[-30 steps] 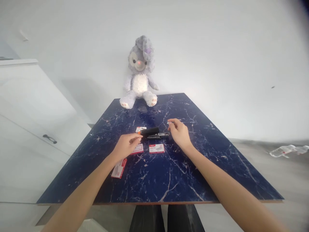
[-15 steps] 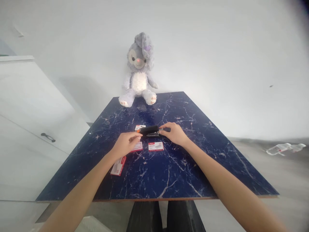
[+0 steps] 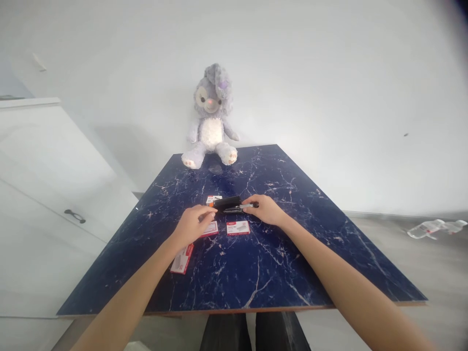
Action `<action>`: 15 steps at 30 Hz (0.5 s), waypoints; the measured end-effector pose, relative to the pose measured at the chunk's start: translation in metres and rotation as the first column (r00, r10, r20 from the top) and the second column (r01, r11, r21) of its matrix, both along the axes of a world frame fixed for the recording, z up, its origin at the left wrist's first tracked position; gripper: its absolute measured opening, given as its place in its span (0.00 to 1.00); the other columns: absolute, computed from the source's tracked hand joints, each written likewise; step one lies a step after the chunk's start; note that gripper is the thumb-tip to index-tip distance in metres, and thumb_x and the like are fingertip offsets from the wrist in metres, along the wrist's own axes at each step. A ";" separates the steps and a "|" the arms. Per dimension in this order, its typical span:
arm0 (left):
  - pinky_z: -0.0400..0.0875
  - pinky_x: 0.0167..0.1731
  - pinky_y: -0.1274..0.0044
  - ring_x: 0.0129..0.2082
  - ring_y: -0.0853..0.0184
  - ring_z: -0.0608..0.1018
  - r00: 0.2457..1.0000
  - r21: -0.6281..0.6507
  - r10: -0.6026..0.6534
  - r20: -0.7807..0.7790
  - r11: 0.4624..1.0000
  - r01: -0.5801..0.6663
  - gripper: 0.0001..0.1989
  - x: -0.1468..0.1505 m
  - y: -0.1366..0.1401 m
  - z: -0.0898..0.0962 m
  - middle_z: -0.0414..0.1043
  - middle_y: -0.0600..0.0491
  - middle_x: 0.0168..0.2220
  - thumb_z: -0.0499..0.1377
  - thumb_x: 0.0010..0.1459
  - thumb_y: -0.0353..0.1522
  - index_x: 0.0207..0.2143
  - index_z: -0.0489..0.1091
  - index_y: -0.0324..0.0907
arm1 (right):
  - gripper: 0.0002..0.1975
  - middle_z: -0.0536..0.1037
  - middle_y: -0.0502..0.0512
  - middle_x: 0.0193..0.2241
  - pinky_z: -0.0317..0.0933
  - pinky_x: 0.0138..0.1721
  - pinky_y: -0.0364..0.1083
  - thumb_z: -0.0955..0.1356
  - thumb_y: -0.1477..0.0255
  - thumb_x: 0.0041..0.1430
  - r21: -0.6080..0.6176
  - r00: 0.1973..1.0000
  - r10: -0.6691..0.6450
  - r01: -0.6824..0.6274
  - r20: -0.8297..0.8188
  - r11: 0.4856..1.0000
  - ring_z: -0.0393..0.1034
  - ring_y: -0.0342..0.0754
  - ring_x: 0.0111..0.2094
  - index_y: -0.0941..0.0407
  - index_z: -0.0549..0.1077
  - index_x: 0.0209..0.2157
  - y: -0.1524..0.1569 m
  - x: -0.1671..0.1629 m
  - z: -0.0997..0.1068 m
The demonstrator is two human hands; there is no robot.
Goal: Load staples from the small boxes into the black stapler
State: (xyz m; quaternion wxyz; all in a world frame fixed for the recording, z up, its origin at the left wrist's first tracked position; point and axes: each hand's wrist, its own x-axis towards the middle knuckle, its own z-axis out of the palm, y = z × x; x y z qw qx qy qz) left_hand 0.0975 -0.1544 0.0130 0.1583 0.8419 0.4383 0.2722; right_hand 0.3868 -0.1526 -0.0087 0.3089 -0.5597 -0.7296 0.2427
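Your right fingers are pinched on the metal rail at the right end of the black stapler; your left fingers are at its left end, whether gripping I cannot tell. The stapler is on the desk, one box behind it, three boxes nearer you. A plush sits at the far edge.

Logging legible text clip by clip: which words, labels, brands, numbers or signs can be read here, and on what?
None can be quoted.
Flat white-and-red rectangular box, centre: print too small and blurred.
Similar white-and-red box beside the left hand: partly hidden, unreadable.
Slanted white-and-red box, lower left: unreadable.
White-and-red box behind the black stapler: unreadable.
Clear plastic object, far right: red marking, unreadable.
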 end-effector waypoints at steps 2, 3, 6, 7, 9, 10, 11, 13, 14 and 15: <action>0.69 0.37 0.73 0.37 0.63 0.77 0.999 0.060 0.039 0.019 0.997 -0.040 0.13 -0.001 0.002 0.001 0.79 0.52 0.38 0.55 0.65 0.37 0.43 0.78 0.46 | 0.11 0.81 0.50 0.43 0.65 0.46 0.46 0.70 0.66 0.59 0.022 1.000 0.003 -0.004 0.015 1.000 0.74 0.48 0.42 0.51 0.81 0.42 -0.001 0.000 0.000; 0.69 0.38 0.72 0.39 0.62 0.77 0.998 0.086 0.051 0.023 0.995 -0.053 0.13 -0.002 0.003 0.001 0.79 0.51 0.38 0.55 0.65 0.37 0.43 0.78 0.46 | 0.11 0.81 0.50 0.43 0.65 0.46 0.46 0.70 0.65 0.59 0.026 1.000 0.002 -0.002 0.020 1.000 0.74 0.48 0.42 0.50 0.81 0.42 -0.001 0.000 0.000; 0.68 0.40 0.71 0.41 0.61 0.75 0.996 0.134 0.085 0.021 0.987 -0.087 0.13 -0.004 0.007 0.002 0.79 0.51 0.39 0.54 0.65 0.37 0.42 0.78 0.46 | 0.11 0.82 0.49 0.42 0.65 0.46 0.46 0.69 0.65 0.60 0.017 1.000 -0.006 0.006 0.028 1.000 0.75 0.49 0.41 0.50 0.80 0.42 0.000 0.000 0.000; 0.68 0.40 0.71 0.41 0.61 0.75 0.995 0.140 0.097 0.018 0.985 -0.098 0.13 -0.005 0.008 0.001 0.79 0.52 0.39 0.54 0.65 0.37 0.42 0.78 0.46 | 0.11 0.82 0.49 0.42 0.65 0.46 0.46 0.69 0.65 0.60 0.012 1.000 -0.002 0.002 0.028 1.000 0.75 0.49 0.41 0.50 0.80 0.42 0.000 0.000 -0.001; 0.68 0.41 0.70 0.41 0.61 0.75 0.994 0.145 0.105 0.006 0.984 -0.105 0.13 -0.006 0.010 0.000 0.79 0.52 0.39 0.54 0.65 0.37 0.42 0.77 0.47 | 0.11 0.82 0.49 0.42 0.65 0.45 0.46 0.69 0.65 0.61 0.001 1.000 0.013 -0.013 0.021 1.000 0.75 0.49 0.41 0.50 0.80 0.42 0.001 0.001 -0.001; 0.68 0.42 0.70 0.42 0.61 0.75 0.995 0.143 0.102 -0.001 0.985 -0.101 0.12 -0.007 0.010 -0.001 0.79 0.52 0.40 0.53 0.65 0.36 0.42 0.77 0.47 | 0.11 0.82 0.49 0.41 0.65 0.44 0.46 0.68 0.64 0.61 -0.002 1.000 0.019 -0.019 0.015 1.000 0.75 0.49 0.41 0.50 0.80 0.42 0.001 0.001 -0.001; 0.68 0.42 0.70 0.42 0.60 0.75 0.995 0.139 0.097 -0.010 0.986 -0.094 0.12 -0.007 0.011 -0.001 0.78 0.52 0.40 0.54 0.65 0.36 0.43 0.77 0.47 | 0.11 0.82 0.49 0.41 0.65 0.44 0.46 0.68 0.64 0.61 -0.005 1.000 0.023 -0.023 0.009 1.000 0.75 0.48 0.40 0.50 0.80 0.42 0.001 0.002 -0.001; 0.68 0.44 0.69 0.44 0.60 0.75 0.996 0.132 0.089 -0.029 0.988 -0.084 0.12 -0.006 0.012 -0.003 0.78 0.52 0.42 0.54 0.65 0.36 0.44 0.76 0.47 | 0.11 0.82 0.49 0.40 0.65 0.43 0.46 0.68 0.63 0.61 -0.004 1.000 0.016 -0.016 0.004 1.000 0.75 0.48 0.40 0.51 0.80 0.41 0.001 0.002 -0.001; 0.68 0.45 0.69 0.45 0.60 0.75 0.996 0.126 0.086 -0.040 0.989 -0.080 0.12 -0.006 0.012 -0.004 0.77 0.52 0.44 0.54 0.65 0.36 0.46 0.76 0.47 | 0.11 0.82 0.49 0.40 0.65 0.43 0.46 0.68 0.63 0.61 -0.003 1.000 0.011 -0.011 0.006 1.000 0.75 0.48 0.39 0.51 0.80 0.41 0.001 0.002 -0.001; 0.68 0.47 0.68 0.46 0.59 0.75 0.995 0.121 0.085 -0.050 0.990 -0.079 0.13 -0.006 0.013 -0.006 0.77 0.51 0.45 0.55 0.64 0.37 0.47 0.75 0.47 | 0.11 0.82 0.49 0.39 0.65 0.43 0.46 0.68 0.63 0.61 -0.001 1.000 0.007 -0.007 0.011 1.000 0.75 0.48 0.39 0.51 0.80 0.41 0.001 0.002 0.000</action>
